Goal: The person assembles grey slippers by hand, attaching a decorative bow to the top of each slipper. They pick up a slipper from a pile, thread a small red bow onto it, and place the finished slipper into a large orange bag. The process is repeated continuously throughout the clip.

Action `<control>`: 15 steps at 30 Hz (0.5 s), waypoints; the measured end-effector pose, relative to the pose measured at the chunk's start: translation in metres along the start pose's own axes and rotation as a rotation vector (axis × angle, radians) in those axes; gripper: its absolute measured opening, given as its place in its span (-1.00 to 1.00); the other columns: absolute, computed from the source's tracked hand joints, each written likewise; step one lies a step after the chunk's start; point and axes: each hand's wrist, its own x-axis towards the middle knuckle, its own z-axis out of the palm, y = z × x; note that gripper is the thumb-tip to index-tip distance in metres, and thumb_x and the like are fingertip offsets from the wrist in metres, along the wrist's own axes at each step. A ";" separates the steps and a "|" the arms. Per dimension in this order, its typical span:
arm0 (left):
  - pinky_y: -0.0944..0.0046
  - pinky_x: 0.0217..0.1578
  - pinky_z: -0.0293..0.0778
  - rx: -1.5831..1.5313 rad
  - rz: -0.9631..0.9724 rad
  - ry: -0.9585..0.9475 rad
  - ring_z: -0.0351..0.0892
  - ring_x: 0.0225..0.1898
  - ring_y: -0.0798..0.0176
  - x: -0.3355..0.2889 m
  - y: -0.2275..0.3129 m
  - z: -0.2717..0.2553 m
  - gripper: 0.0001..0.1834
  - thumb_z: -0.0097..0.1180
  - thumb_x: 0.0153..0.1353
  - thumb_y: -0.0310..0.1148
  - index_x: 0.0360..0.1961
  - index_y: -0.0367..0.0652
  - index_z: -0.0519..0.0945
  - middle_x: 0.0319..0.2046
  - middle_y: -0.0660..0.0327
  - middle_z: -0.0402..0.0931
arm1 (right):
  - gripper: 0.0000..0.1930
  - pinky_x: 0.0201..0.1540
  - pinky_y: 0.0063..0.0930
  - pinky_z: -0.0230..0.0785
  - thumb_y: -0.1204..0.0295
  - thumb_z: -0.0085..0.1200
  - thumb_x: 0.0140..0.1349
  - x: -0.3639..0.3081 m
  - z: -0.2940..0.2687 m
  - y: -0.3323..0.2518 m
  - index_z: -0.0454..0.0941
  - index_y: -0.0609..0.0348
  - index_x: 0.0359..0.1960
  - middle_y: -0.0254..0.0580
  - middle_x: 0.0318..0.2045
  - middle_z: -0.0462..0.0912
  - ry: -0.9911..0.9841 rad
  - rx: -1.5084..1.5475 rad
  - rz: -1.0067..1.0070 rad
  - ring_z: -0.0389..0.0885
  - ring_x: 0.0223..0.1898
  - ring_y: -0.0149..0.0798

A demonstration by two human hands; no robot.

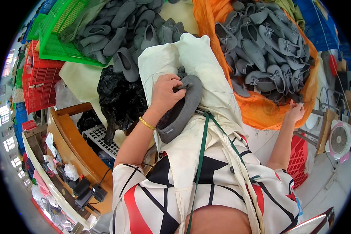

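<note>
Through my head-worn camera I count two bare hands, one gray slip-on shoe (195,97) on the lap, one bracelet (147,123), one orange bag (257,113), one green crate (66,19), two red baskets (39,78), one fan (340,138), and gray shoes heaped too thickly to number. Nearest, the lap shoe lies just under and to the right of the left hand (168,93), heel toward the body and toe toward the knees; I see thumb and forefinger closed in a pinch on its opening edge near the toe. The shoe is well apart from the right hand (295,112), which reaches out to the orange bag's near edge with its fingers partly curled; I cannot tell whether it grips anything. The shoe rests on an off-white apron (218,85) with green ties, spread over both legs. Past the knees, one heap (119,35) sits in and beside the green crate, and another (265,50) fills the orange bag. To my left are crumpled black plastic (119,95) and a brown wooden desk (68,136) with black adapters; to my right, the white-and-pink fan stands beyond a pale floor (331,195).
</note>
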 end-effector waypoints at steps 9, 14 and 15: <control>0.28 -0.14 0.42 -0.044 -0.040 -0.034 0.52 -0.18 0.21 -0.001 0.015 -0.018 -0.81 0.27 0.13 -0.35 -0.28 -0.22 0.67 -0.21 0.18 0.60 | -0.86 -0.23 -0.46 0.44 0.51 0.09 0.23 -0.232 0.144 -0.036 0.53 0.19 -0.17 -0.26 -0.36 0.53 -1.277 -0.514 -0.448 0.56 -0.32 -0.31; 0.37 -0.38 0.41 -0.120 -0.255 -0.041 0.46 -0.48 0.44 -0.016 0.041 -0.022 -0.78 0.27 0.17 -0.29 -0.36 -0.26 0.67 -0.49 0.25 0.59 | -0.85 -0.27 -0.26 0.45 0.41 0.22 0.07 -0.282 0.166 -0.030 0.54 0.14 -0.37 -0.15 -0.42 0.52 -1.477 -0.611 -0.925 0.54 -0.30 -0.06; 0.39 -0.42 0.39 -0.189 -0.348 -0.106 0.43 -0.51 0.48 -0.016 0.050 -0.021 -0.77 0.27 0.17 -0.28 -0.39 -0.27 0.67 -0.54 0.27 0.57 | -0.86 -0.28 -0.24 0.44 0.40 0.23 0.06 -0.286 0.166 -0.028 0.53 0.13 -0.40 -0.17 -0.45 0.51 -1.491 -0.616 -0.934 0.53 -0.31 -0.06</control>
